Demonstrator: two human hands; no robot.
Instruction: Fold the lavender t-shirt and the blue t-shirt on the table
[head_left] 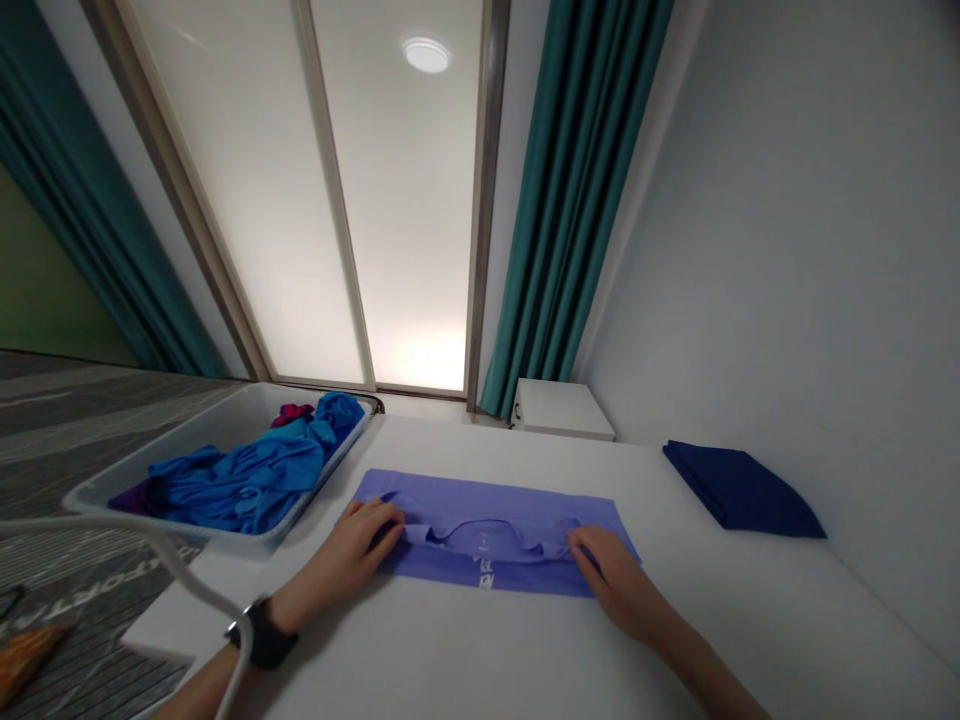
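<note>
**Purple tee [487, 582] folded, hands on it**

L hand [349, 555] & R hand [615, 582] open, lying flat on tee's sides, no grip. Tee mid white table [420, 665]. Blue clothes [247, 490] in tray [225, 425] to left, navy cloth [739, 490] to right.

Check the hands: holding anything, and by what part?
The left hand and right hand rest on the folded purple T-shirt either side of its collar; whether they grip or just press cannot be told.

The left hand [341, 550] and right hand [611, 580] are bare, as are both forearms [705, 670]. A black band [262, 632] circles the left wrist [289, 610], and a thin white cable [180, 570] curves past it.
</note>
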